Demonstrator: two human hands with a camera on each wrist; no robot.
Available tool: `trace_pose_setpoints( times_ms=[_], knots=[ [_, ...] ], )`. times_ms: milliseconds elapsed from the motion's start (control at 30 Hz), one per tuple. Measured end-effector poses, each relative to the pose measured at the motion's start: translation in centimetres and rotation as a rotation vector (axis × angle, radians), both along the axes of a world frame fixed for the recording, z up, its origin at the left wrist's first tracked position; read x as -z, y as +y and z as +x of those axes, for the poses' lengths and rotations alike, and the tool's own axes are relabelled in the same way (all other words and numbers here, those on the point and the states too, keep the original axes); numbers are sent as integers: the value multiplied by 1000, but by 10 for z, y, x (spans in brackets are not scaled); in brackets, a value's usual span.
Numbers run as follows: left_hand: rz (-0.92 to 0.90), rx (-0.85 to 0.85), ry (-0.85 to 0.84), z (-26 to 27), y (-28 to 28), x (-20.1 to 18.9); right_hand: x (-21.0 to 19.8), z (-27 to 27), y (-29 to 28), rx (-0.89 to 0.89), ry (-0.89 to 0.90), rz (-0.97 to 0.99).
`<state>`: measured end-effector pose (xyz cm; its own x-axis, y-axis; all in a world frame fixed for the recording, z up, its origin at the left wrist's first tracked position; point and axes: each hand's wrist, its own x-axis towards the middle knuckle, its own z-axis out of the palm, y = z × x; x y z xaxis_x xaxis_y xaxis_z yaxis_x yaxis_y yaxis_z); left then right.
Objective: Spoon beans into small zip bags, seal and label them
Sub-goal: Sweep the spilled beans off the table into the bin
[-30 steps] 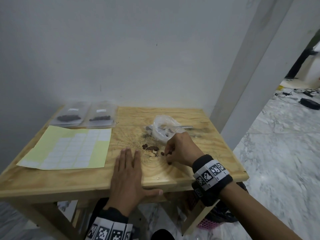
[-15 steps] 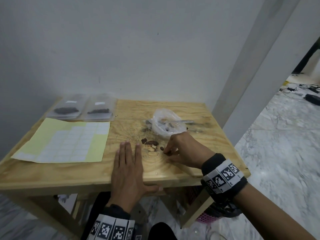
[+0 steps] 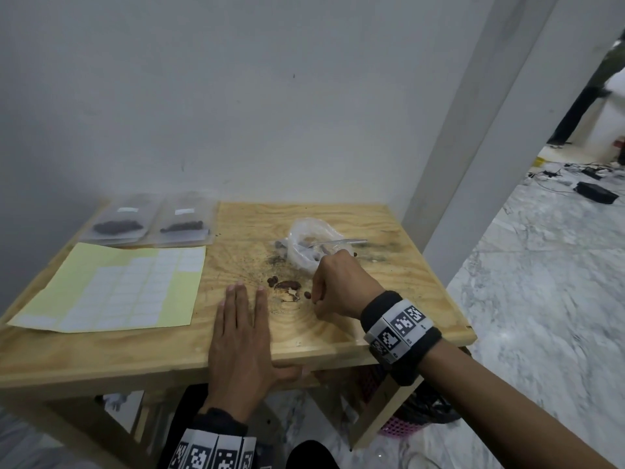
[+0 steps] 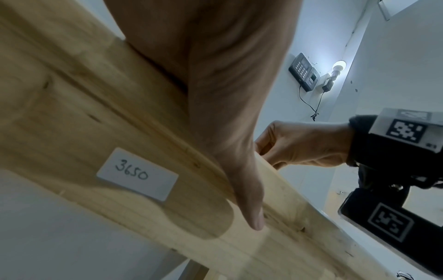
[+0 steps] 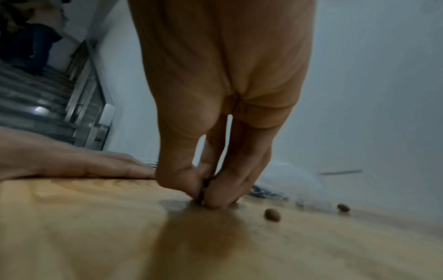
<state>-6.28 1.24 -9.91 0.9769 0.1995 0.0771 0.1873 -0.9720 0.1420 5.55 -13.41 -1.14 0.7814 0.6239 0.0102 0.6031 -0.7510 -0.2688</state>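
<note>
Basically right hand [image 5: 215, 117] pinched spilled bean [image 5: 205, 186] off table [image 3: 331, 333]; left hand [image 3: 241, 336] lay flat, bracing; best kept pinch low, tight

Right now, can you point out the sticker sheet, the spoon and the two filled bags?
sticker sheet [image 3: 111, 292]: head view, on its white labels.
spoon [image 3: 341, 242]: head view, on the handle sticking out of the clear bag.
filled bags [image 3: 148, 221]: head view, between the pair, on the left bag's right edge.

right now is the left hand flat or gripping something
Flat: the left hand lies palm down on the table, fingers straight, thumb hooked over the front edge, holding nothing.
</note>
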Motion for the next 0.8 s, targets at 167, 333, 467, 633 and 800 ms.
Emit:
trace_pose_setpoints(
  times_ms=[167, 333, 467, 633, 800],
  knots=[
    [-25, 4, -2, 0, 0, 1, 4, 6, -5, 114, 36, 45],
    [-41, 13, -18, 1, 1, 2, 2, 15, -41, 192, 100, 116],
    [-28, -1, -1, 1, 0, 2, -3, 22, -74, 244, 100, 176],
    [-29, -6, 0, 3, 4, 5, -14, 43, -138, 375, 28, 230],
    [-6, -24, 3, 8, 0, 3, -5, 76, -220, 593, -3, 199]
  ],
)
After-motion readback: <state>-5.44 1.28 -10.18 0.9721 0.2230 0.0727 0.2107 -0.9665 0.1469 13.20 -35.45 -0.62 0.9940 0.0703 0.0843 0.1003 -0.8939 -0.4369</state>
